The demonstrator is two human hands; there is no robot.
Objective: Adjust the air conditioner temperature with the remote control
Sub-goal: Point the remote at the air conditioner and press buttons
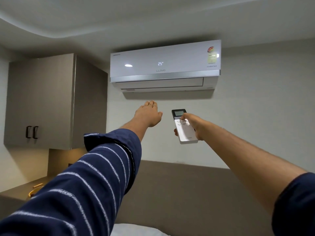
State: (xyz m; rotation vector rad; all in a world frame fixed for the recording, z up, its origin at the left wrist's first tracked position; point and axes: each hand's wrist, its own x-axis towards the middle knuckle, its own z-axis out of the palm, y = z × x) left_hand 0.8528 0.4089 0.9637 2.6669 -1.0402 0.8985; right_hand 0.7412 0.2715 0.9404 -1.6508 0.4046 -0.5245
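Observation:
A white wall-mounted air conditioner [165, 65] hangs high on the wall, its front display reading 25°. My right hand [194, 126] holds a slim white remote control [185, 132] upright, pointed at the unit, with the thumb on the upper buttons just below its small dark screen. My left hand [149, 114] is stretched out palm down, fingers together, just below the unit's air outlet, holding nothing. A ring shows on one finger.
A grey wall cabinet [51, 99] with two dark handles hangs at the left. Below it a shelf [25, 186] carries small yellowish items. A brown padded headboard [187, 184] spans the lower wall, with white bedding [136, 230] at the bottom edge.

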